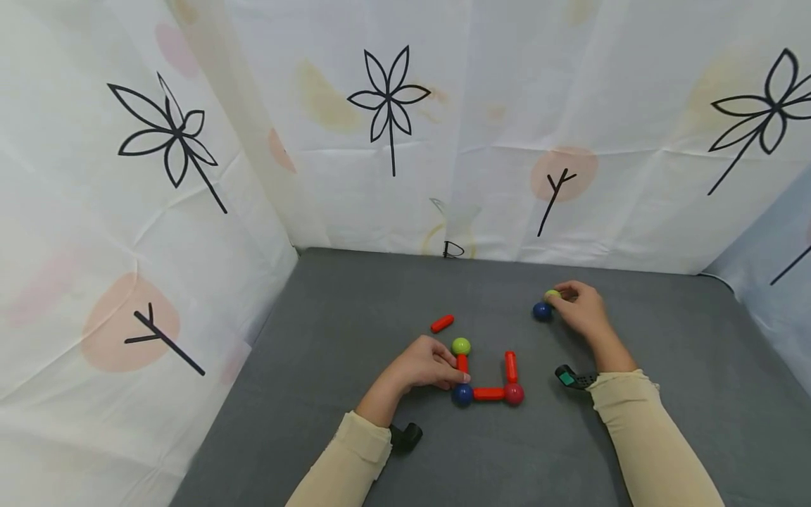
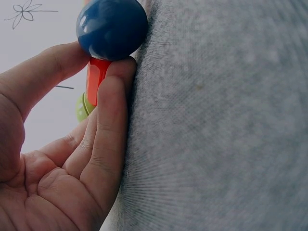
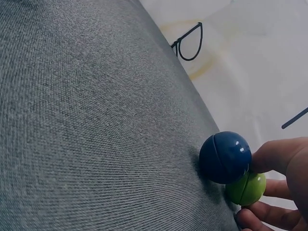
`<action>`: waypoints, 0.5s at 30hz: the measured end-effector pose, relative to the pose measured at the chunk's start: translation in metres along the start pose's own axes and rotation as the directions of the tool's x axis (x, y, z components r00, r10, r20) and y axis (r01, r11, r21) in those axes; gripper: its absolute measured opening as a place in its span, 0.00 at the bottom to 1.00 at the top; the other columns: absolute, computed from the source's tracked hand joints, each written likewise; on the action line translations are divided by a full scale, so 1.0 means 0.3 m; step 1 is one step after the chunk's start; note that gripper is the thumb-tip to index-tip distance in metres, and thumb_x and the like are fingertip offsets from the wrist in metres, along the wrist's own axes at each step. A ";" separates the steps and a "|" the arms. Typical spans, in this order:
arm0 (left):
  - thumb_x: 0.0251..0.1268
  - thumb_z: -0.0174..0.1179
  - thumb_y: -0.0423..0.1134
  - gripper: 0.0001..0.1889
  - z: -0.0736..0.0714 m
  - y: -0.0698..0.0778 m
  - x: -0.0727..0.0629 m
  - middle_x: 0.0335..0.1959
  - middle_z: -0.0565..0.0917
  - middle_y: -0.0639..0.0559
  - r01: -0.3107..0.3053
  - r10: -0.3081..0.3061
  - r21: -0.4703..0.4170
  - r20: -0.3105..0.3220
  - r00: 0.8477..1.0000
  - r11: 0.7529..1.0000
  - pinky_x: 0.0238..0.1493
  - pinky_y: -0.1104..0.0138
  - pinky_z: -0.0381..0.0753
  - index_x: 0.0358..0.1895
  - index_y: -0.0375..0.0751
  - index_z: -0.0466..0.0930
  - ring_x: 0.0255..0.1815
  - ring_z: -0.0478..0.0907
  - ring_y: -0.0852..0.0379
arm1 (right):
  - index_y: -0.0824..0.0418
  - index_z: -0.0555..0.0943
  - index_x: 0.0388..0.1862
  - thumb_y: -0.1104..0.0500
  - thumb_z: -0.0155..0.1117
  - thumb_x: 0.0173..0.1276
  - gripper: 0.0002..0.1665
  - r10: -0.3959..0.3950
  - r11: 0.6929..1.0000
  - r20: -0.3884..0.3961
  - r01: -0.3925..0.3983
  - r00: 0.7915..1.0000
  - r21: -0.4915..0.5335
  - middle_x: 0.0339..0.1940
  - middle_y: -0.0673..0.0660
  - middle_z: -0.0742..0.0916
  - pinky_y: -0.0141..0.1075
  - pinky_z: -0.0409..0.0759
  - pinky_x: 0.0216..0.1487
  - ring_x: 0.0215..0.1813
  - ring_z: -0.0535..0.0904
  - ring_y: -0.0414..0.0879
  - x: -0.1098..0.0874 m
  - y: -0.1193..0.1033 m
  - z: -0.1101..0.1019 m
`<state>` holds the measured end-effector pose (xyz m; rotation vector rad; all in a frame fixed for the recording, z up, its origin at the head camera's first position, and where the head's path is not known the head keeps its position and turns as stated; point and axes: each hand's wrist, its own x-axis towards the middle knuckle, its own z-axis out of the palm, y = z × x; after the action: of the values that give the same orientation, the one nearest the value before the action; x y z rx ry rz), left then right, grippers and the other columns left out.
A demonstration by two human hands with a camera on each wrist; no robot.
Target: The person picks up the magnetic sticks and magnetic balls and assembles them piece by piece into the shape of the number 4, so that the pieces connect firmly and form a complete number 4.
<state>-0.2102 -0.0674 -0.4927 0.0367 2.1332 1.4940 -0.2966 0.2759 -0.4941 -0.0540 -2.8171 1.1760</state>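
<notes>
My left hand (image 1: 426,365) pinches a short red rod (image 2: 96,77) close under a blue ball (image 1: 464,394), thumb on one side and fingers on the other. A lime-green ball (image 1: 461,346) caps that rod's far end. From the blue ball a second red rod (image 1: 489,394) runs right to a red ball (image 1: 514,394), where a third red rod (image 1: 510,367) points away from me. Farther back on the right, my right hand (image 1: 581,311) holds another lime-green ball (image 3: 246,189) between thumb and fingers. Right beside it on the table is another blue ball (image 3: 225,157).
One loose red rod (image 1: 442,323) lies behind the joined pieces. Everything stands on a grey cloth-covered table (image 1: 355,303), with white patterned curtains (image 1: 481,127) hanging along its back and sides.
</notes>
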 end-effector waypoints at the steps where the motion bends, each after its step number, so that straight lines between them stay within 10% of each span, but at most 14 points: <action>1: 0.54 0.83 0.36 0.13 0.000 0.000 -0.001 0.28 0.91 0.48 -0.002 0.002 0.001 0.002 1.000 1.000 0.35 0.62 0.91 0.37 0.38 0.87 0.26 0.87 0.56 | 0.71 0.80 0.63 0.49 0.64 0.79 0.28 0.001 1.000 -0.003 -0.001 1.000 0.000 0.55 0.73 0.84 0.46 0.78 0.48 0.56 0.81 0.66 0.001 0.000 0.000; 15: 0.55 0.83 0.36 0.12 -0.003 0.001 0.002 0.28 0.91 0.48 0.012 -0.011 -0.004 0.004 1.000 1.000 0.35 0.62 0.91 0.37 0.38 0.88 0.26 0.87 0.57 | 0.69 0.83 0.61 0.47 0.66 0.78 0.27 0.043 0.997 -0.104 -0.036 0.994 0.067 0.55 0.68 0.85 0.30 0.76 0.38 0.47 0.80 0.47 -0.009 -0.007 -0.017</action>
<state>-0.2112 -0.0680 -0.4924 0.0255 2.1238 1.4910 -0.2934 0.2779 -0.4892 -0.1635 -2.6966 1.2343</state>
